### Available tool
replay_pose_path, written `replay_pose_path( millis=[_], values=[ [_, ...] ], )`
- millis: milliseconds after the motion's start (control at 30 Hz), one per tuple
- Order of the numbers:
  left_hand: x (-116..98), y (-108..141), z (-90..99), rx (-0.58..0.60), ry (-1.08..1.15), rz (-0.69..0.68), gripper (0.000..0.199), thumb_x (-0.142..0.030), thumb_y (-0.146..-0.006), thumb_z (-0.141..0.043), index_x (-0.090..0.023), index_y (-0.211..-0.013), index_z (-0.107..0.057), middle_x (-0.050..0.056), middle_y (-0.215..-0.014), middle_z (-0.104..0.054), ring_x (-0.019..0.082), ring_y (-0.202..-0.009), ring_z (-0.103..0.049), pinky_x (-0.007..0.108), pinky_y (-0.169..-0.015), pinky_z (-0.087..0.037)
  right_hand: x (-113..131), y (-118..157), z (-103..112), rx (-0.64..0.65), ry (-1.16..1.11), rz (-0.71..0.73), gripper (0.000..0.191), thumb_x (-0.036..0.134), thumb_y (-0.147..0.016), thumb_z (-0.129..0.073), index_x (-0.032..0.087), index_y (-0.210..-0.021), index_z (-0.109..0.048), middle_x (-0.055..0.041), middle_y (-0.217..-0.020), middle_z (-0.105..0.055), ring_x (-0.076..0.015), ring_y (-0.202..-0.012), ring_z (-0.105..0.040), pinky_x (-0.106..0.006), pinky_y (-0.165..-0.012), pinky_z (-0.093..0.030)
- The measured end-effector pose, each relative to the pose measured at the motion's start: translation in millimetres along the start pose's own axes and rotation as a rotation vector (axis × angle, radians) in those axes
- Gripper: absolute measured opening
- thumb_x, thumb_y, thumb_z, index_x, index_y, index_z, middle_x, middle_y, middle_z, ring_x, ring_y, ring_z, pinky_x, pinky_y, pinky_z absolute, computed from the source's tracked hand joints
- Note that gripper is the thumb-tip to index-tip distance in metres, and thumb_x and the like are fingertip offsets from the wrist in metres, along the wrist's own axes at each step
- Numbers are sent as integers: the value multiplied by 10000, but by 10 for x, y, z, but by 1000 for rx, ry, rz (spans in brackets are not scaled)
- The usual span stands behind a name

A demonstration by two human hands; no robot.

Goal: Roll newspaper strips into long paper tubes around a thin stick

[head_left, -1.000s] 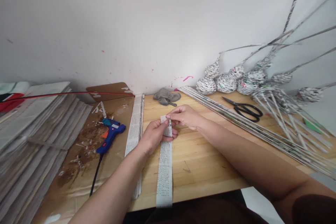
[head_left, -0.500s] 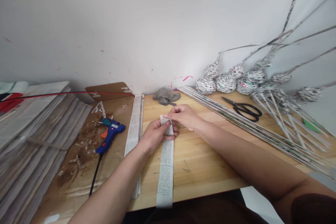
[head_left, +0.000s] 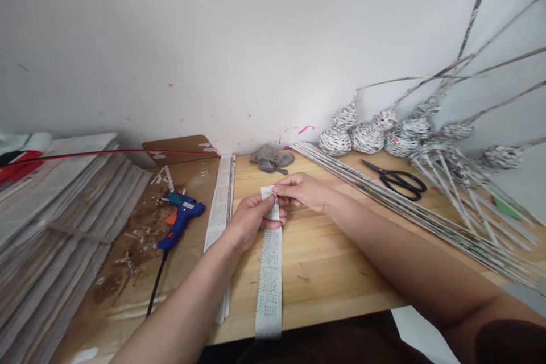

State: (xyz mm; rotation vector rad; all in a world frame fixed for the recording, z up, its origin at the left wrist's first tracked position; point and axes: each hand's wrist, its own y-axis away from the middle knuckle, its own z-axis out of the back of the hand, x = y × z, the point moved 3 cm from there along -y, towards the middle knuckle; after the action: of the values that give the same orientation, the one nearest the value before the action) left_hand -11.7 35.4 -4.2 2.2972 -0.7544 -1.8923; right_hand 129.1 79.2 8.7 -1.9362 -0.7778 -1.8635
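A long strip of newspaper runs from my hands down over the front edge of the wooden table. My left hand is closed on its upper end, thumb on top and fingers beneath. My right hand pinches the upper right corner of that end between thumb and fingers. To the left of my hands lies a stack of similar newspaper strips.
A blue glue gun rests on stained cardboard, beside bundled newspapers. A grey cloth sits by the wall. On the right are rolled paper sticks, black scissors and several woven paper gourds.
My right hand's thumb and fingers have shifted slightly at the strip's upper corner. The left hand keeps its hold, and the view has moved a little.
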Motion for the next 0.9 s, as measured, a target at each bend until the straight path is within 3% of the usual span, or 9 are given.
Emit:
replay_pose_path(
  millis=[200, 333, 500, 700, 900],
  values=[
    [26, -6, 4, -8, -64, -16, 306, -389, -796, -586, -109, -910, -633, 97, -740, -686, 156, -632, -655, 230, -561, -506, 17, 1, -57, -75, 81, 64, 343, 436, -721, -659, 95, -749, -687, -18, -548, -586, -72, -477, -474, -185, -427, -296],
    [10, 0, -12, -3, -82, -47, 314, -389, -783, -599, -116, -937, -622, 96, -776, -693, 160, -678, -662, 246, -615, -511, 22, -5, -30, -248, 200, 129, 328, 430, -683, -679, 103, -713, -679, -33, -591, -621, -102, -526, -527, -220, -509, -396],
    [-31, 31, -55, 1, -112, -85, 277, -333, -744, -644, -111, -907, -621, 99, -808, -692, 163, -731, -656, 257, -662, -509, 23, -4, -18, -417, 345, 180, 282, 414, -682, -665, 133, -665, -653, -5, -591, -610, -98, -526, -513, -211, -492, -366],
    [-31, 34, -36, -9, -73, -64, 306, -326, -737, -645, -112, -957, -652, 105, -802, -694, 169, -740, -651, 271, -674, -511, 9, -11, -63, -309, 73, 92, 240, 357, -675, -693, 133, -663, -608, 11, -553, -578, -81, -482, -492, -198, -458, -356],
    [0, 19, -23, -6, -107, -79, 379, -409, -718, -670, -114, -956, -679, 103, -794, -692, 152, -727, -640, 252, -656, -512, -10, -10, -73, -191, -88, -7, 270, 362, -647, -733, 131, -655, -594, 31, -498, -532, -43, -406, -391, -177, -374, -197]
  ],
)
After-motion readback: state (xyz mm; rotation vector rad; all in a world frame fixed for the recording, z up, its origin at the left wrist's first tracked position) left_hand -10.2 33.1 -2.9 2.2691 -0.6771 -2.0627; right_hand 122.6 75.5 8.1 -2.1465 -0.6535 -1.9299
